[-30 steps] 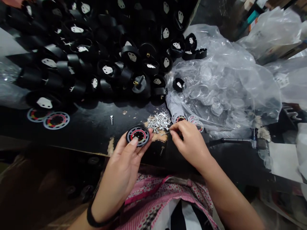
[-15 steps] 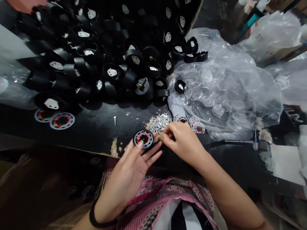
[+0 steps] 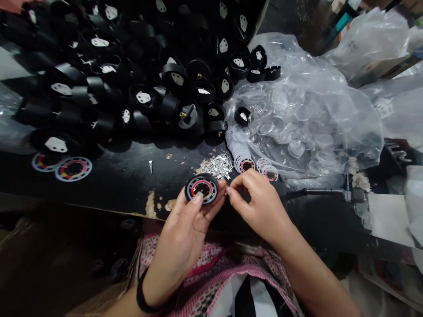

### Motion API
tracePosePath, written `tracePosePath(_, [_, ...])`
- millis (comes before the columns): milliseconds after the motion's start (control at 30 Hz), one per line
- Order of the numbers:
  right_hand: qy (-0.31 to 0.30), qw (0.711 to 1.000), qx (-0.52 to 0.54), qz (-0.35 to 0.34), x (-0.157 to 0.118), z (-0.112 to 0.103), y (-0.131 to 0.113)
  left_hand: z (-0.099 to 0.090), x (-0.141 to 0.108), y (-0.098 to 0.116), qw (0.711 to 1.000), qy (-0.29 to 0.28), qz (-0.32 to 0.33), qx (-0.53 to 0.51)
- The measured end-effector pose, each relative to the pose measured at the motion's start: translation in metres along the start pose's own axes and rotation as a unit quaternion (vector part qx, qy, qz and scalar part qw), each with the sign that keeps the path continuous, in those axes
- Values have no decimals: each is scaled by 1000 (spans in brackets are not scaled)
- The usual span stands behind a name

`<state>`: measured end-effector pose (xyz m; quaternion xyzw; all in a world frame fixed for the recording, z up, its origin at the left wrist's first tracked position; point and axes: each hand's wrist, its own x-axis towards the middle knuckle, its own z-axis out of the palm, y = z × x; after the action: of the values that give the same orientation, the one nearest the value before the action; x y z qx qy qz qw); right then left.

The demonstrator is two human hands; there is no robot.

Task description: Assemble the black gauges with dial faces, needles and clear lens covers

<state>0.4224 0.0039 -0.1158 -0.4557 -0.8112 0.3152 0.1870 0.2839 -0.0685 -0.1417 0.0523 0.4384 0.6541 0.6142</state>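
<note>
A round black gauge [image 3: 202, 188] with a red and white printed dial rests face up in my left hand [image 3: 189, 222], whose thumb lies on the dial's lower edge. Just right of it, my right hand [image 3: 257, 201] pinches thumb and forefinger together; what is between them is too small to name. Behind the hands is a pile of small white pointers [image 3: 218, 166]. A row of overlapping dial discs [image 3: 238, 147] runs back from beside that pile. One more small white piece [image 3: 151, 166] lies apart on the black table [image 3: 128, 189].
Many black gauge housings [image 3: 143, 97] are heaped at the back left. Clear covers in a plastic bag [image 3: 297, 119] lie at the right. Two dial discs [image 3: 73, 169] are at the left. A dark-handled tool [image 3: 322, 192] and white paper [image 3: 390, 218] lie at the right.
My left hand has brought its fingers in closer around the gauge. The gauge sits slightly higher and further right. The surroundings have shifted left in the view.
</note>
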Motion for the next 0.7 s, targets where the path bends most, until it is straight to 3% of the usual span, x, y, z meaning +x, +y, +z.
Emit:
tracePosePath(167, [1, 996, 93, -12, -5, -4, -4, 1, 9, -3, 996, 1, 8, 94])
tracePosePath(300, [-7, 999, 33, 1, -8, -4, -6, 0, 14, -14, 990, -37, -17, 135])
tracePosePath(467, [-13, 1000, -5, -1, -10, -7, -7, -2, 11, -18, 977, -73, 31, 199])
tracePosePath(700, [-8, 1000, -22, 4, -10, -8, -9, 3, 8, -7, 950, -61, 73, 297])
